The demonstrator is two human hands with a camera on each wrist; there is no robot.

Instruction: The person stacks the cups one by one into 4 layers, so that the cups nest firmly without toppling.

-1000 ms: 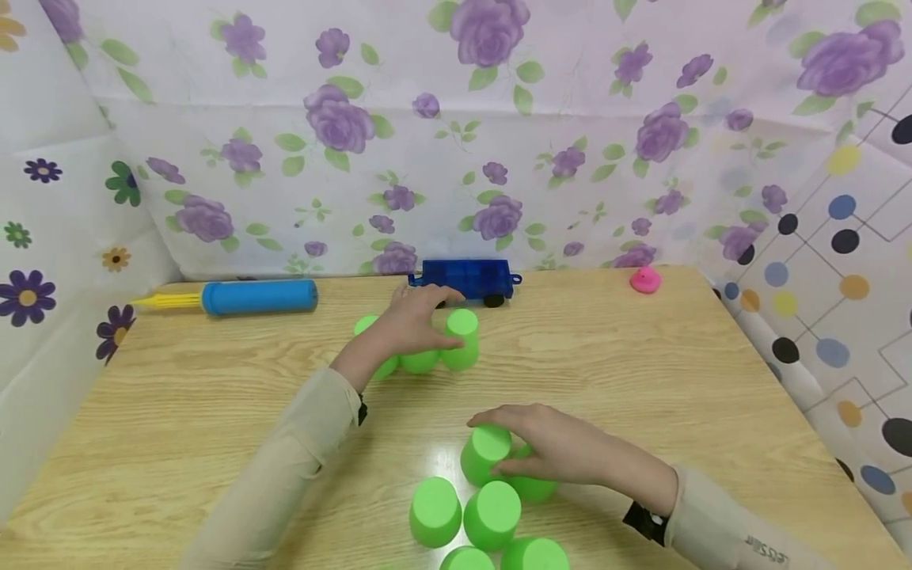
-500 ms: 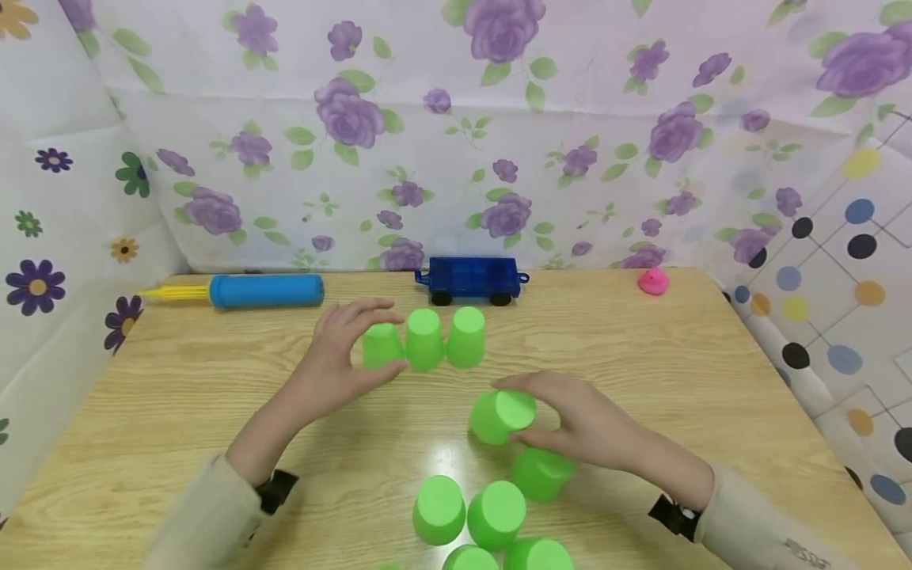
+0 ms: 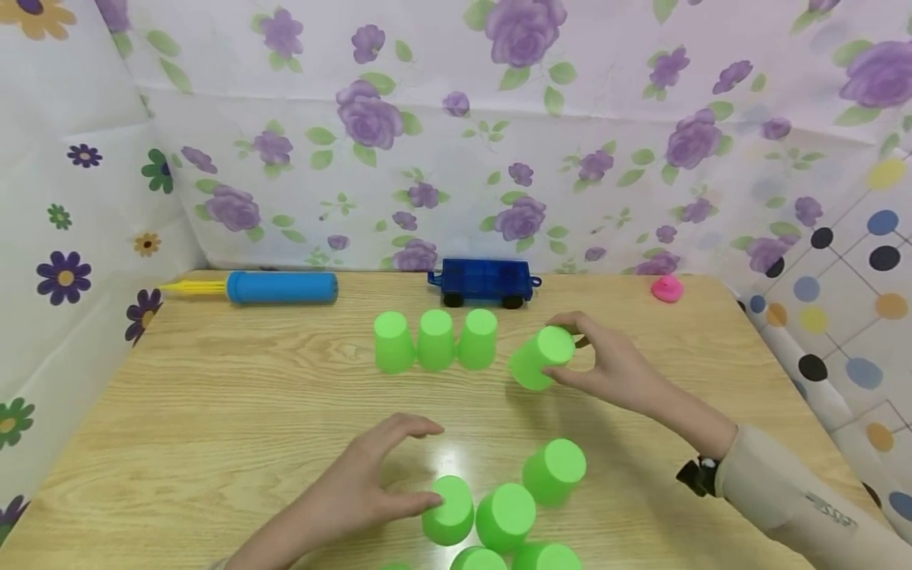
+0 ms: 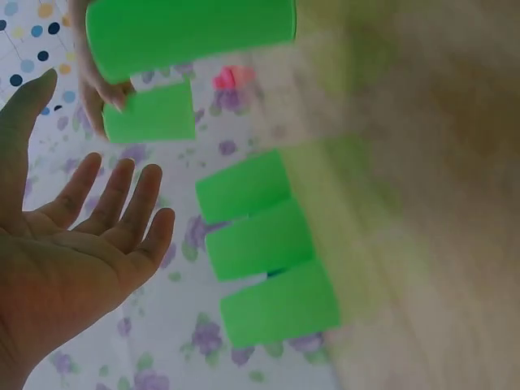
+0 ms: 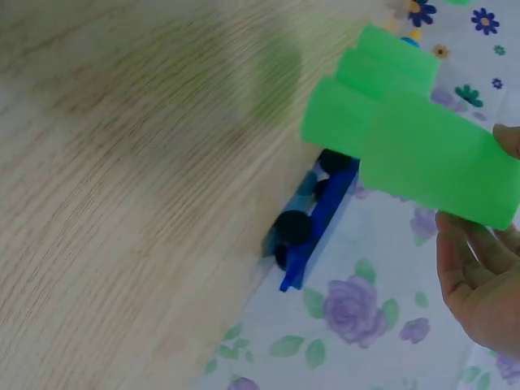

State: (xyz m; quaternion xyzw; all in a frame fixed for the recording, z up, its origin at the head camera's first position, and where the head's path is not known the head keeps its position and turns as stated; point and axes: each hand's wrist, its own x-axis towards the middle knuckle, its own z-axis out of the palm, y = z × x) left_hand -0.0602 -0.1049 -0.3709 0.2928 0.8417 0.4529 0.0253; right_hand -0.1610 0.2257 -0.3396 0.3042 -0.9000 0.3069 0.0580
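Note:
My right hand (image 3: 606,360) grips an upside-down green cup (image 5: 439,158) near its closed end. The cup is tilted and sits just right of a row of three upturned green cups (image 3: 436,340). In the head view my left hand (image 3: 356,479) is spread, its thumb overlapping the edge of a green cup (image 3: 450,518) in the near group. The left wrist view shows its fingers (image 4: 106,203) apart and holding nothing. Beside that cup are more upturned green cups, including one (image 3: 506,518) and another (image 3: 554,473) further right. Some near cups are cut off by the frame's bottom.
A blue toy wagon (image 3: 486,281) stands behind the row, by the flowered cloth backdrop. At the back left of the wooden table (image 3: 285,412) lies a blue hand pump (image 3: 283,287) with a yellow nozzle. A pink toy duck (image 3: 667,288) sits at the back right.
My right hand has lifted a cup from the near group and carried it away from me, toward the row's right end. My left hand has left the row and come back to the near cups.

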